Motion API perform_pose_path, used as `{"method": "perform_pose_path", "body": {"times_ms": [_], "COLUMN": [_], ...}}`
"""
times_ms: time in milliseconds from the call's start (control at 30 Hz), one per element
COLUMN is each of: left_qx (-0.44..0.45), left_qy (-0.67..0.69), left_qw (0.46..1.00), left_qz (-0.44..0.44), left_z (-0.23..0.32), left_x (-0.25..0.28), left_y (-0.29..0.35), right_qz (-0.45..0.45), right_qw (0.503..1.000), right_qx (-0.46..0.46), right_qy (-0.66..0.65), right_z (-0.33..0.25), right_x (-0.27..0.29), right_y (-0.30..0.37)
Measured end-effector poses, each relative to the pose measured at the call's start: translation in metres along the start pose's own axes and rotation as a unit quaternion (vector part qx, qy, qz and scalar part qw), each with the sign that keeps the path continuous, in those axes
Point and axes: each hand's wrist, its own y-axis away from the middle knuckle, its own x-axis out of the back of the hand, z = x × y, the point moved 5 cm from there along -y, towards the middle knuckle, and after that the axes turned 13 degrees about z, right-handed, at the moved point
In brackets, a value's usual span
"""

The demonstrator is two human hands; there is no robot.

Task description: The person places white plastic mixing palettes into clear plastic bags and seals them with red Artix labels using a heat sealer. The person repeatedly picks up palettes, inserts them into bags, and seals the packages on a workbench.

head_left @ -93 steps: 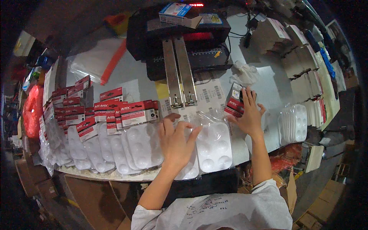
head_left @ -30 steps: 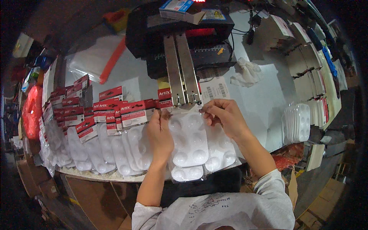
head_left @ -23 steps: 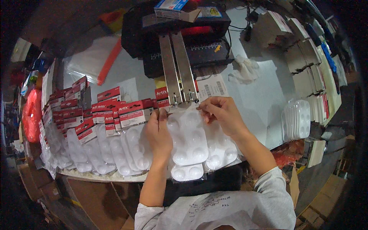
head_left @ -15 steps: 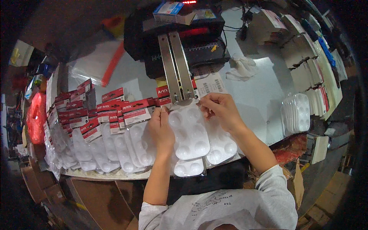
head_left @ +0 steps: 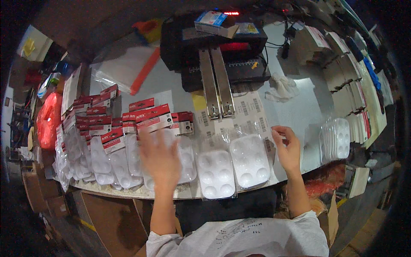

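My left hand (head_left: 159,159), smeared by motion, is over the right end of a row of bagged white paint palettes with red-and-white header cards (head_left: 154,119). Whether its fingers hold anything is unclear. My right hand (head_left: 287,147) has loosely curled fingers with a gap between thumb and forefinger, just right of a white paint palette in a clear bag (head_left: 249,160). No object shows in it. Left of that palette lies another bagged palette (head_left: 216,174), its lower end at the table's front edge. Neither of these two carries a card.
A black machine (head_left: 214,43) with two metal arms (head_left: 216,85) reaches over barcode sheets (head_left: 248,112). Clear bags with a red edge (head_left: 145,70) lie behind left. At right are stacked palettes (head_left: 341,138), card stacks (head_left: 351,92) and crumpled white plastic (head_left: 281,88).
The carded palette that was under the metal arms has gone from there. My left hand has moved left onto the row; my right hand has moved right, away from the arms. The view has shifted.
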Motion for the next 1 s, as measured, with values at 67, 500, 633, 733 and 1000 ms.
{"method": "perform_pose_path", "body": {"times_ms": [67,500,633,733,1000], "left_qx": [-0.118,-0.119,-0.182,-0.182,-0.127], "left_qy": [0.036,-0.103,-0.133,-0.130,-0.136], "left_qw": [0.987,0.979,0.970,0.970,0.965], "left_qz": [-0.103,-0.129,-0.090,-0.099,-0.182], "left_z": [0.019,-0.067,-0.082,-0.079,-0.055], "left_x": [-0.013,-0.001,-0.010,-0.019,-0.041], "left_y": [0.019,0.004,0.006,0.023,0.048], "right_qz": [0.030,0.000,-0.007,0.001,0.115], "right_qw": [0.999,0.999,1.000,0.999,0.962], "right_qx": [0.010,0.025,0.011,0.006,0.228], "right_qy": [0.036,0.044,0.026,0.049,0.092], "right_z": [0.000,0.013,0.017,0.029,0.000], "right_x": [0.005,0.001,0.001,0.000,0.047], "right_y": [0.004,0.015,0.016,0.018,0.021]}}
